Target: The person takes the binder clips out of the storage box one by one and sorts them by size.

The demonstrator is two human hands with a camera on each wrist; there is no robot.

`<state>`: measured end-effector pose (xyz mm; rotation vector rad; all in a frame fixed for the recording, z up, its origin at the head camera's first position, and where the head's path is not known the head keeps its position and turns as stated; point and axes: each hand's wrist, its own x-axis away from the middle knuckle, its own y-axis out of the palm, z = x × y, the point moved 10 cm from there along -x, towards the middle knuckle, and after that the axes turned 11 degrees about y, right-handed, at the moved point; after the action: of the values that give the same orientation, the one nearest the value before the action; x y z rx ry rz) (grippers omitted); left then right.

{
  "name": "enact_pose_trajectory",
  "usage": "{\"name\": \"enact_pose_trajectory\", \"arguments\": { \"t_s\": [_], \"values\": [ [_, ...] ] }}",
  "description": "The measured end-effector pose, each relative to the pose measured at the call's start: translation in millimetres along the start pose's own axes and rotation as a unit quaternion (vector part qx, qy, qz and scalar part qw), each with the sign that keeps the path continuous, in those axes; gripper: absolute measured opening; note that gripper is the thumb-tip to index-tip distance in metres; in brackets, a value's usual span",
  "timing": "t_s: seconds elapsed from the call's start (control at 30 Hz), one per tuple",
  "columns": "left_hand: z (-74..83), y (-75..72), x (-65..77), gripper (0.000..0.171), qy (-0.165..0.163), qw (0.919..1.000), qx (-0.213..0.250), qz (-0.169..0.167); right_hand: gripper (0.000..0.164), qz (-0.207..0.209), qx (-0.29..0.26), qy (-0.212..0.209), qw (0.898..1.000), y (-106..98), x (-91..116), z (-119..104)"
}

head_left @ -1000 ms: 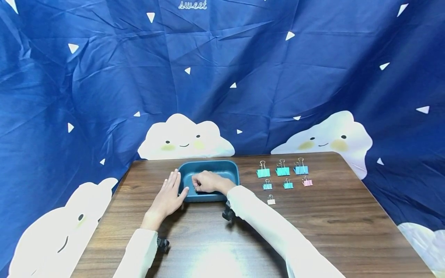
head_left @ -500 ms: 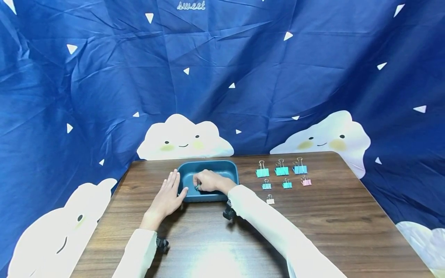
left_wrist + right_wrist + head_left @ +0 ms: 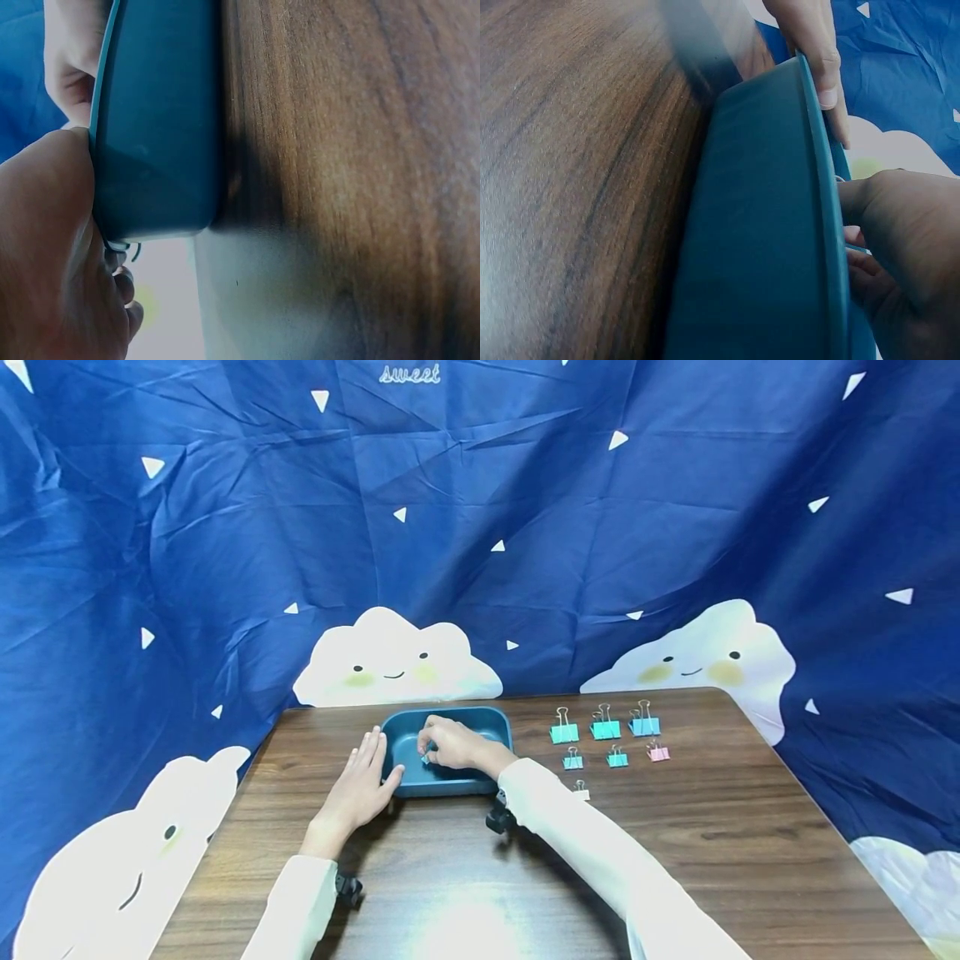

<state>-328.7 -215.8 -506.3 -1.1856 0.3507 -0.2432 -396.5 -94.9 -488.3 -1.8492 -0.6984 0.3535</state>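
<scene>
In the head view a teal tray (image 3: 450,788) stands near the table's back edge. My left hand (image 3: 360,781) rests on its left end, fingers straight and pointing away, thumb at the near left corner. A thin wire loop (image 3: 135,252) shows beside the left fingertips in the left wrist view; what it belongs to is unclear. Inside the tray, my right hand (image 3: 453,743) pinches a small blue-green binder clip (image 3: 425,758), mostly covered by the fingers. In the right wrist view the tray wall hides part of the right fingers (image 3: 864,262).
Right of the tray stand binder clips in rows: larger green clips (image 3: 564,733) and a blue one (image 3: 645,727) at the back, smaller blue (image 3: 573,762), green (image 3: 617,760) and pink (image 3: 658,753) ones in front. Partly behind the right sleeve is a white clip (image 3: 582,794).
My right hand has risen slightly from the tray's floor, and the small clip has come into view between its fingers. The left hand stays on the tray's end.
</scene>
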Motion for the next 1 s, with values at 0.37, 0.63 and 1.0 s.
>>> {"name": "enact_pose_trajectory", "arguments": {
  "t_s": [0.37, 0.63, 1.0],
  "values": [
    [-0.4, -0.8, -0.2, 0.080, -0.001, 0.9999, -0.012, -0.004, 0.013, 0.026, -0.045, -0.017, 0.999, -23, 12, 4],
    [-0.6, 1.0, 0.6, 0.079, -0.003, 1.0000, -0.005, -0.004, 0.013, 0.044, -0.073, -0.034, 0.996, -45, 27, 9],
    [1.2, -0.8, 0.1, 0.079, 0.003, 1.0000, -0.007, 0.006, 0.010, 0.080, -0.060, -0.046, 0.994, -73, 51, 15]
  ]
}}
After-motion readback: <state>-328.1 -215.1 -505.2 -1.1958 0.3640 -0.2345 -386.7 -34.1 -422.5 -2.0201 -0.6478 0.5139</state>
